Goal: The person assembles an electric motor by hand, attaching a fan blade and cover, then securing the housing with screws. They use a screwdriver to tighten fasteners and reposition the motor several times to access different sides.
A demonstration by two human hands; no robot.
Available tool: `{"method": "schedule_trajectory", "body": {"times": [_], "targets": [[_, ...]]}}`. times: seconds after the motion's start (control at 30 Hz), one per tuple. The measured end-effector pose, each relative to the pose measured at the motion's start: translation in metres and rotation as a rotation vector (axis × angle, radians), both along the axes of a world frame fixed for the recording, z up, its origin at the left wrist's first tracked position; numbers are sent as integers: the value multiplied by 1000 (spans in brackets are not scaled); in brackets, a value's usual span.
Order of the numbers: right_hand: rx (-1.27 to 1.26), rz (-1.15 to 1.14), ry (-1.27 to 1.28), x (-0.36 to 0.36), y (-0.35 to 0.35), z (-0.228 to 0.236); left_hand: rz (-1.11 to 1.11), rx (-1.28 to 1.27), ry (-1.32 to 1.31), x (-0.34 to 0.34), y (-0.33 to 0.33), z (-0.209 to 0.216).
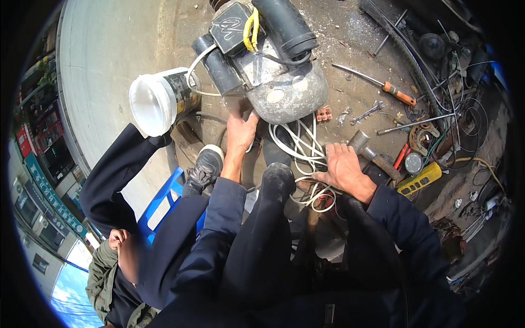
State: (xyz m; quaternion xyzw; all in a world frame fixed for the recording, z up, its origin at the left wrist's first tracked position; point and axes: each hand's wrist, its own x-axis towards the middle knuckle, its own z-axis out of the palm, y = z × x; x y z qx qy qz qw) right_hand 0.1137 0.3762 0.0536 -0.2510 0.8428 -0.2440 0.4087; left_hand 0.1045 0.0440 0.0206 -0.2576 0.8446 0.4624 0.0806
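A grey electric motor [290, 93] with black cylinders and a box lies on the ground ahead. My left hand [240, 131] reaches to its lower left edge; the fingertips are blurred and dark, so their grip is unclear. Loops of white cable [298, 145] hang beneath the motor's rounded end, over and between my knees. Over these loops lies my right hand [345, 170], fingers stretched out and thumb apart, touching the cable. A hammer [374, 154] is just beyond it to the right.
A white bucket [153, 104] lies left of the motor. To the right are an orange-handled screwdriver [399, 93], a wrench [367, 112], a yellow power strip [420, 179] and piled scrap. Another person [117, 279] is at lower left, near a blue plastic chair [164, 199].
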Motion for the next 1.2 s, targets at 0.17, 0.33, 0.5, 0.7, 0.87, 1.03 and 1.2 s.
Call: {"method": "schedule_trajectory", "body": {"times": [0.17,0.33,0.5,0.7,0.87,1.03,1.2], "targets": [[16,-9,44,33,-21,-43,-186,-204,-374,7,10,6],[38,-213,-248,15,-35,-59,-208,-156,-441,21,5,1],[47,-281,-488,10,-49,-44,123,145,-458,56,8,12],[-25,-206,-461,33,-46,-37,12,151,-398,76,-2,48],[-273,34,-451,38,-10,9,-74,194,-479,89,-25,116],[-314,-15,-311,-15,10,85,-173,-29,-464,73,-36,196],[-316,-548,-87,-99,47,227,-221,14,-304,46,-28,285]]}}
